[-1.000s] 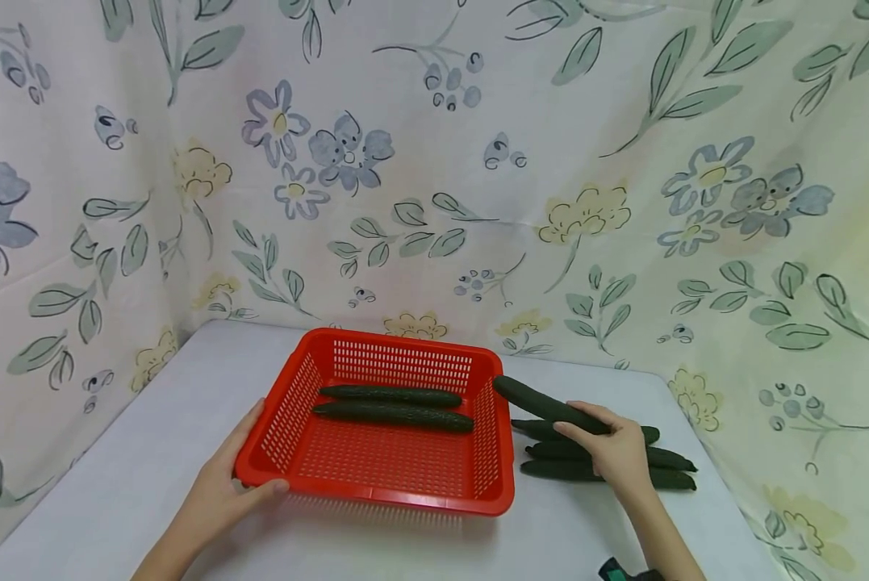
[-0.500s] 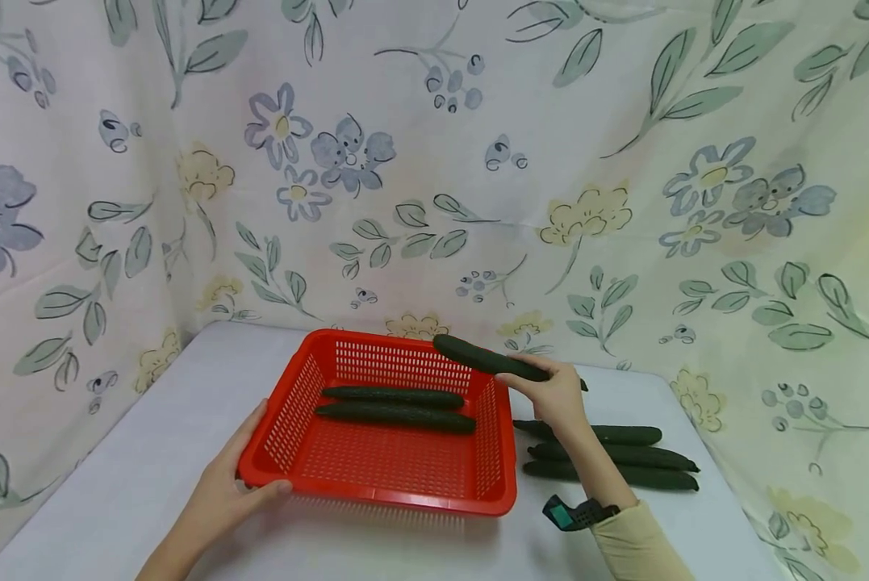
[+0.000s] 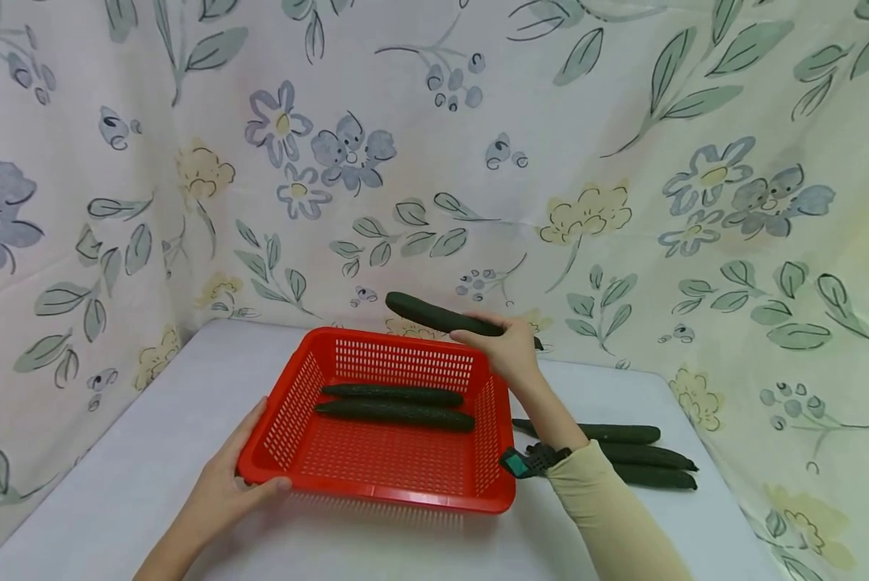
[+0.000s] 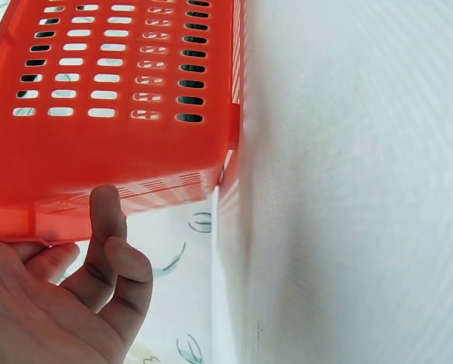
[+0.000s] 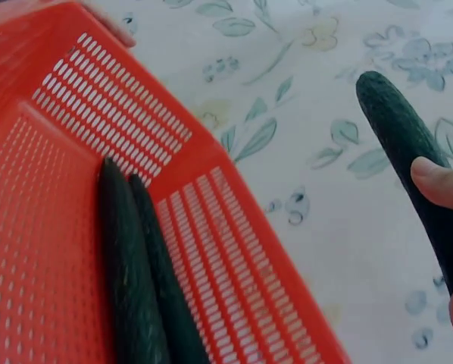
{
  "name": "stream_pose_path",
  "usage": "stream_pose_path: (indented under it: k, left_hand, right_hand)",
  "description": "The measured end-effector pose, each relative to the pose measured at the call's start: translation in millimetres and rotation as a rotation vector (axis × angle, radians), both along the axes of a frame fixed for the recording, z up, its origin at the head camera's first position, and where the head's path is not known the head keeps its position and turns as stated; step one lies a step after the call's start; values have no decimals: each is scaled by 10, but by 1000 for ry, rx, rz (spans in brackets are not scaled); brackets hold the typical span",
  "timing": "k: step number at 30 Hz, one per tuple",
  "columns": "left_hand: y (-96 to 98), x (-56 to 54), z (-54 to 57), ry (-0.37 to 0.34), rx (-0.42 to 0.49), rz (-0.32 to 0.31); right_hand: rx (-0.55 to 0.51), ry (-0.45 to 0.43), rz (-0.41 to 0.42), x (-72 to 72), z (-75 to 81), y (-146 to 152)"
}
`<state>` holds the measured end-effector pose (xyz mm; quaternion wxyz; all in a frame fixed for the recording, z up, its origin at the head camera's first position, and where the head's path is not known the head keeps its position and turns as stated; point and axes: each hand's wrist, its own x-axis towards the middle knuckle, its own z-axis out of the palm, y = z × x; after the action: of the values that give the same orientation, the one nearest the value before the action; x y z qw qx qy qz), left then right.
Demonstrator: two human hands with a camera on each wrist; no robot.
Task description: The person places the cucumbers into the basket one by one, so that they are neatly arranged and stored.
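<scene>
My right hand point(image 3: 503, 343) grips a dark green cucumber point(image 3: 434, 315), lifted above the far right part of a red plastic basket point(image 3: 372, 492). In the right wrist view the thumb lies along the held cucumber point(image 5: 397, 129), whose free end points up and away. Two more cucumbers point(image 3: 394, 414) lie side by side inside the basket. My left hand point(image 3: 223, 492) holds the basket at its near left corner, thumb on the front rim. In the left wrist view curled fingers point(image 4: 109, 227) show by the corner of the slotted basket wall point(image 4: 98, 144).
Several cucumbers point(image 3: 645, 456) lie together on the white table point(image 3: 165, 436) right of the basket, partly hidden by my right forearm. A floral cloth point(image 3: 434, 161) hangs behind the table. A dark watch-like band point(image 3: 532, 460) sits on my right wrist.
My right hand has carried the cucumber up and to the left, from above the pile to over the basket's far right side. The left hand and basket stay put.
</scene>
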<state>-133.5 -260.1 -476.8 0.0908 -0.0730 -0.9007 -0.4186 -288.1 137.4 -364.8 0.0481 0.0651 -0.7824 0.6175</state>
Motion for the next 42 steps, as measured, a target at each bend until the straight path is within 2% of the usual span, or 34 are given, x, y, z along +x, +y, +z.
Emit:
stream_pose_path:
  k: [7, 12, 22, 26, 30, 34, 42]
  left_hand:
    - [-1, 1, 1, -8, 1, 3]
    - [2, 5, 13, -10, 9, -1]
    - [14, 3, 6, -8, 23, -4]
    - [8, -1, 9, -4, 15, -1]
    - [6, -7, 9, -7, 11, -3]
    - [6, -8, 5, -7, 13, -3]
    - [4, -10, 6, -14, 12, -5]
  right_hand:
    - [26, 44, 15, -60, 39, -308]
    - [-5, 50, 8, -46, -56, -502]
    - [82, 21, -20, -26, -255, -693]
    - [85, -14, -29, -37, -329, -737]
    - [138, -54, -40, -3, -387, -788]
    - [175, -94, -30, 87, -419, -845]
    - [127, -231, -16, 283, -500, -923]
